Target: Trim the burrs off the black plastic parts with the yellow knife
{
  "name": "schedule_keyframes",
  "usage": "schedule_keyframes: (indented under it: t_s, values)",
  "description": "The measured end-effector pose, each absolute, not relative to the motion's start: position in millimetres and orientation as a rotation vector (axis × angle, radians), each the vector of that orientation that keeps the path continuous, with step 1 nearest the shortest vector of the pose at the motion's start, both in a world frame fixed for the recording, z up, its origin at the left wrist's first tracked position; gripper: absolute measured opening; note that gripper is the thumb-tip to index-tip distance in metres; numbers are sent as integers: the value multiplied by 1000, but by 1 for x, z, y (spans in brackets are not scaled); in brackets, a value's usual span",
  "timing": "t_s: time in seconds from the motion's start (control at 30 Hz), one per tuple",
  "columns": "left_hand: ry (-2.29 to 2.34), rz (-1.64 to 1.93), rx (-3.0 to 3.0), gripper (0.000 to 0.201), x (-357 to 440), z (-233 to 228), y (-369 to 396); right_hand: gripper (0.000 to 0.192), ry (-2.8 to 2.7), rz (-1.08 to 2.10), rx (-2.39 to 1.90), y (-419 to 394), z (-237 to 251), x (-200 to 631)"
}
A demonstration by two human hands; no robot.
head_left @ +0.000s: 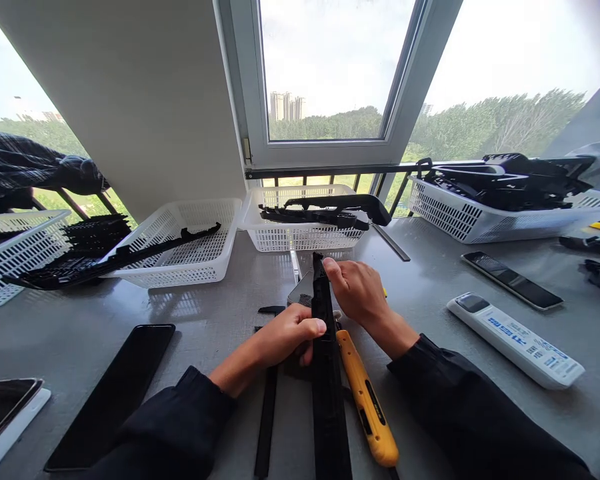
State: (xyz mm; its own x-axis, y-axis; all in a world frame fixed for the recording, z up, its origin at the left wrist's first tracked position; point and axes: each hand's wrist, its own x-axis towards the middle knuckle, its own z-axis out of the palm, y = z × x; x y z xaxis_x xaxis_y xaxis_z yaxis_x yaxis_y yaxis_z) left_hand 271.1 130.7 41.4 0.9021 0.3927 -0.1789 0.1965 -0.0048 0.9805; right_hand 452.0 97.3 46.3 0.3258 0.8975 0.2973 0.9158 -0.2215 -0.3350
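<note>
grey table (430, 280), white baskets (180, 250), window (330, 73) behind.

Four white slotted baskets are sitting along the back of the grey counter (220, 313): a far-left basket (15, 257), a second basket (185, 243) with a long black strip lying across it, a middle basket (300, 230) carrying black moulded parts, and a right basket (470, 217) heaped with more. A white remote control (515, 339) is lying at the right, a dark phone (513, 280) just beyond it. A black tablet (113, 393) and another phone (5, 407) are resting at the lower left
</note>
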Motion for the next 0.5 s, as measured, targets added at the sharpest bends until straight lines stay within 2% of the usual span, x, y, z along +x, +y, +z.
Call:
schedule_keyframes:
  t_s: [0.5]
  values:
    - [530,405,1488,41,273,29,132,67,-1800,-48,-2129,95,51,447]
